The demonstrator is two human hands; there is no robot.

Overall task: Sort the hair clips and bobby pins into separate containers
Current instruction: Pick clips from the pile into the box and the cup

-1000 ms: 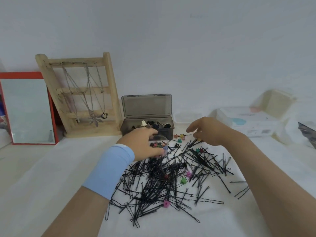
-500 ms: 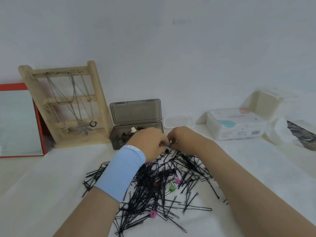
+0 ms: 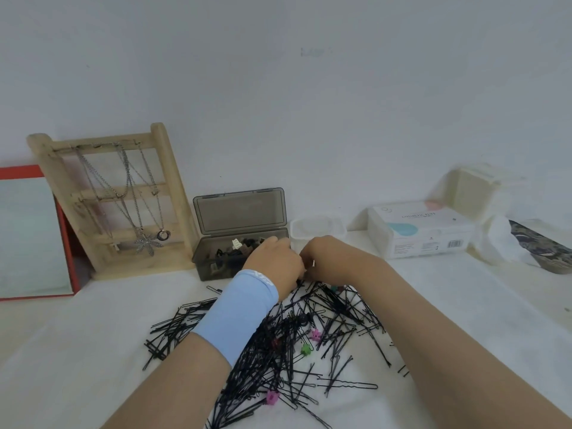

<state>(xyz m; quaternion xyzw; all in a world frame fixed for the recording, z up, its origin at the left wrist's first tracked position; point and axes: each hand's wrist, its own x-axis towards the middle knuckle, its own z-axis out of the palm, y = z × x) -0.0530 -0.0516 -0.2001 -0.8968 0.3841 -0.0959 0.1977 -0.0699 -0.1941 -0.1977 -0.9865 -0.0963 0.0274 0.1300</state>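
Both grips are together at the far edge of the pile. The left grip (image 3: pixel 274 263), with a blue wristband (image 3: pixel 238 311) behind it, sits knuckles-up just in front of the dark box (image 3: pixel 210 270). The right grip (image 3: pixel 329 258) is pressed against it, fingers meeting fingers. On both, the fingers curl down and inward and the tips are hidden behind the knuckles. I cannot tell whether either one is pinching something or clenched on nothing.

The bobby pins (image 3: pixel 294 329) lie in a black tangle on the white bench (image 3: pixel 93 351). They spread from under the two grips toward the near edge and run beneath the left forearm. Small clips sit loose among them: a pink clip (image 3: pixel 315 335), a green clip (image 3: pixel 306 349) just beside it, a teal clip (image 3: pixel 333 287) under the right wrist, and a magenta clip (image 3: pixel 272 397) nearest the front.

The box has its lid (image 3: pixel 240 210) standing upright, with brown, black and cream clips heaped inside. A clear tub (image 3: pixel 318 226) stands just to the right of the box, behind the knuckles. I can't make out what is in it.

To the left of the box is a wooden stand (image 3: pixel 167 193) hung with necklaces (image 3: pixel 139 212), and beyond that a red-framed mirror (image 3: pixel 31 236). A white carton (image 3: pixel 421 230) sits well off to the right.
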